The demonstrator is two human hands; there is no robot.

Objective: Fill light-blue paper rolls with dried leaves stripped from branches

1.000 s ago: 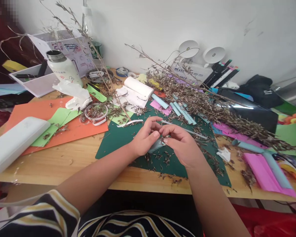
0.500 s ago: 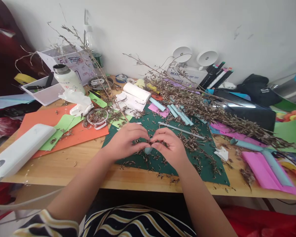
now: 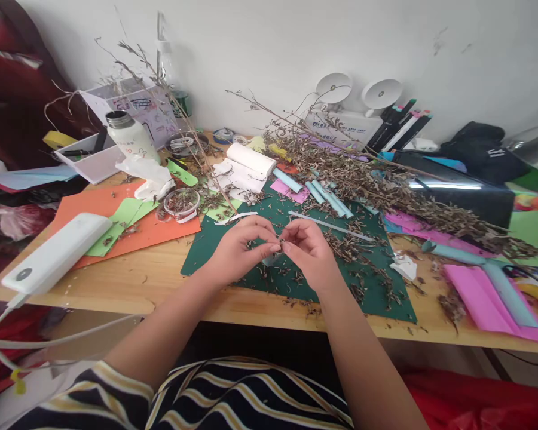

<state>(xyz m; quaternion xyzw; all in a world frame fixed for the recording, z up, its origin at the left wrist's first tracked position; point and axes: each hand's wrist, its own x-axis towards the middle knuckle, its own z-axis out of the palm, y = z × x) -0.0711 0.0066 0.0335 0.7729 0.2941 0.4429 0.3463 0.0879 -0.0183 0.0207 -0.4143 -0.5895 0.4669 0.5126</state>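
Note:
My left hand (image 3: 242,249) and my right hand (image 3: 311,254) meet above the green cutting mat (image 3: 210,251), thumbs and forefingers pinched together. A small bit of dried leaf (image 3: 280,240) shows between the fingertips. Just below them is a light-blue piece (image 3: 271,260), partly hidden by the fingers; whether a hand touches it I cannot tell. Crumbled dried leaves (image 3: 349,248) lie scattered over the mat. Beyond my right hand is a thin translucent stick (image 3: 329,226). A white paper strip (image 3: 237,217) lies behind my left hand.
A large bundle of dried stems (image 3: 363,176) stretches across the back right. Blue paper tubes (image 3: 329,200) lie in front of it. To the left are an open bottle (image 3: 132,140), a clear round container (image 3: 182,203), orange paper (image 3: 161,226) and a white power bank (image 3: 56,254).
Both hands stay pinched together, with their fingertips slightly shifted. The white strip behind my left hand shows more fully. The whole view has shifted a little.

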